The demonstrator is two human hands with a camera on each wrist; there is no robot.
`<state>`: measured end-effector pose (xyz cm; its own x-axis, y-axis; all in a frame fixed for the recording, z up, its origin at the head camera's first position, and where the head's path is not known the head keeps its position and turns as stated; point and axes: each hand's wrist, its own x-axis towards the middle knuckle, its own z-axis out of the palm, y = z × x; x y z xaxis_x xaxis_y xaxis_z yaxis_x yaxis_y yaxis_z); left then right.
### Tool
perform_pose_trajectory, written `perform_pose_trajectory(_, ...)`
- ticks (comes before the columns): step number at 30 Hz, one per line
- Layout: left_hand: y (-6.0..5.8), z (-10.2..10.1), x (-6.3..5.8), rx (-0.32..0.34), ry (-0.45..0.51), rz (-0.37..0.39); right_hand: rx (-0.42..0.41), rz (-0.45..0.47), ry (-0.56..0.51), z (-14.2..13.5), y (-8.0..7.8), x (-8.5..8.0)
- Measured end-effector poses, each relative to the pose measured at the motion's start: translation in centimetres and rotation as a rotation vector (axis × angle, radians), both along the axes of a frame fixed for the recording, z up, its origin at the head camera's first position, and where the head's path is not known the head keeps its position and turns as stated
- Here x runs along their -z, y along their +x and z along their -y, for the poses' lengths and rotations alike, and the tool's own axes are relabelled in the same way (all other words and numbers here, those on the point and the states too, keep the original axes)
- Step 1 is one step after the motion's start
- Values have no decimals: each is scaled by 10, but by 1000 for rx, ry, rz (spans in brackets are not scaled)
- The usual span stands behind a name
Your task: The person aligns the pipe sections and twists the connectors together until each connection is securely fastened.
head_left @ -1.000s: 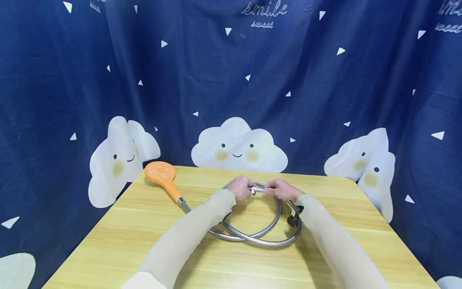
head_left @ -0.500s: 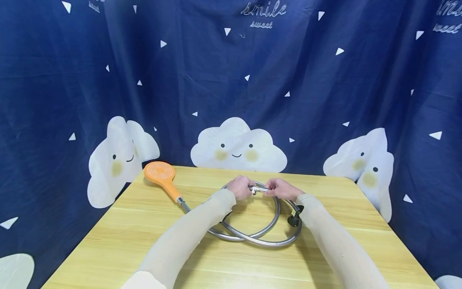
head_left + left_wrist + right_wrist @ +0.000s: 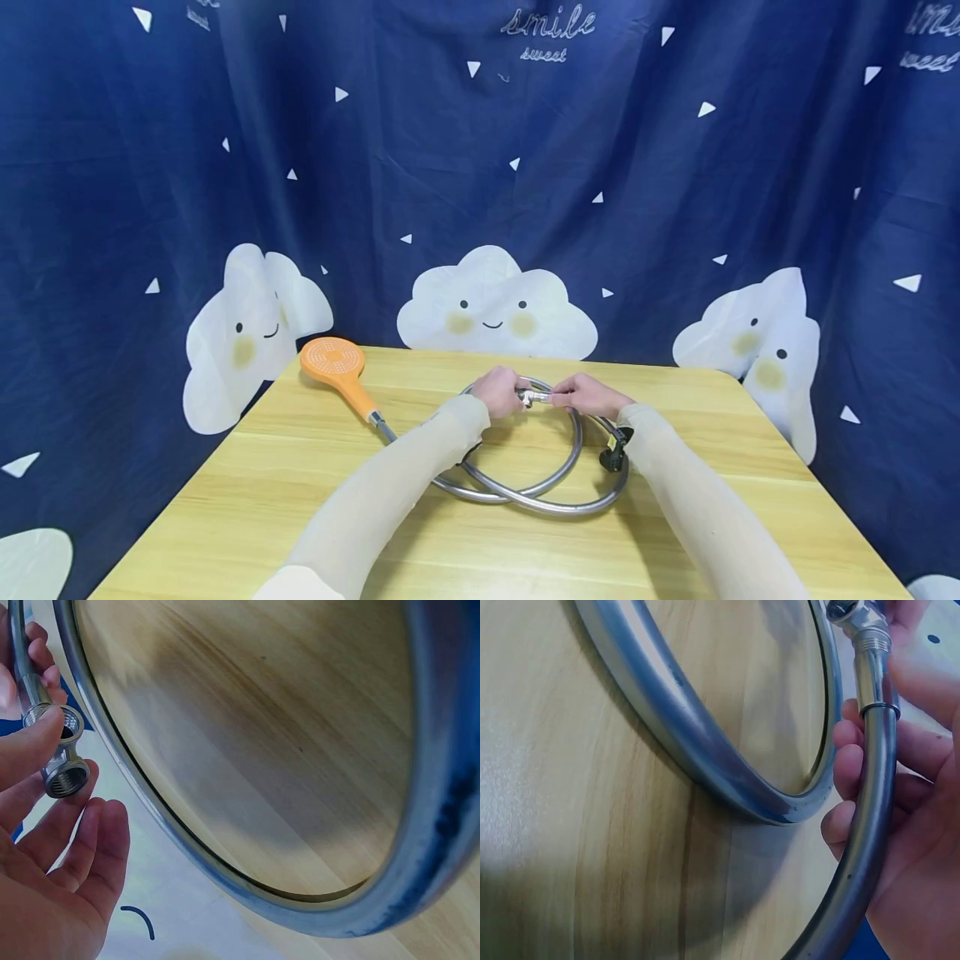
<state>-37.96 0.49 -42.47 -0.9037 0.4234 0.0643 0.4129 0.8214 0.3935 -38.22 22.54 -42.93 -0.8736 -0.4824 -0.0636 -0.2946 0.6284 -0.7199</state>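
In the left wrist view, my left hand (image 3: pixel 64 877) pinches a small chrome tee fitting (image 3: pixel 70 752) between thumb and fingers. Two of its threaded openings face the camera. The end of a grey metal shower hose (image 3: pixel 879 765) meets the fitting, and some thread shows between them in the right wrist view. My right hand (image 3: pixel 922 795) curls round this end, with the fingers behind the hose and its chrome nut (image 3: pixel 875 682). In the head view, both hands meet above the far middle of the table. An orange shower head (image 3: pixel 334 357) lies at the hose's other end.
The hose loops (image 3: pixel 562 507) lie on the wooden table (image 3: pixel 480 558) below and between the forearms. A black wrist camera (image 3: pixel 612 458) sits under the right wrist. Behind the table's far edge hangs a blue curtain (image 3: pixel 450 167) with cloud prints.
My right fingers have shifted their hold on the hose end, spreading slightly and then closing round it again. The left hand keeps its hold on the tee fitting; hose loops and shower head stay put.
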Motion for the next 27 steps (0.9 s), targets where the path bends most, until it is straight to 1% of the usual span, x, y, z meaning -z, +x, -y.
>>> perform_pose_trajectory(3, 0, 0, 0, -2, 3, 3, 6, -11, -30, -1, 0, 1)
perform_pose_trajectory(4, 0, -1, 0, -4, 8, 4, 5, -14, -40, 1, 3, -3)
perform_pose_trajectory(7, -1, -1, 0, -12, 17, 10, 11, -20, -60, 0, 4, -3)
perform_pose_trajectory(10, -1, -1, 1, -6, 17, 14, 2, -20, -50, 0, 5, -4)
perform_pose_trajectory(11, -2, -1, 1, -5, 13, 11, -2, -21, -47, -2, 3, 0)
perform_pose_trajectory(12, -2, 0, 2, -2, 12, 9, -9, -21, -47, -2, 3, 0)
perform_pose_trajectory(16, -2, 1, 3, -3, 6, -8, -19, 3, -43, -3, 3, 0)
perform_pose_trajectory(21, -1, 0, 4, -11, 13, -11, 2, 32, -28, -2, 2, 1)
perform_pose_trajectory(24, 0, 0, 4, -15, 20, -3, 20, 40, -50, -2, 3, 2)
perform_pose_trajectory(27, 0, -1, 4, -24, 22, -1, 22, 29, -75, -2, 4, 3)
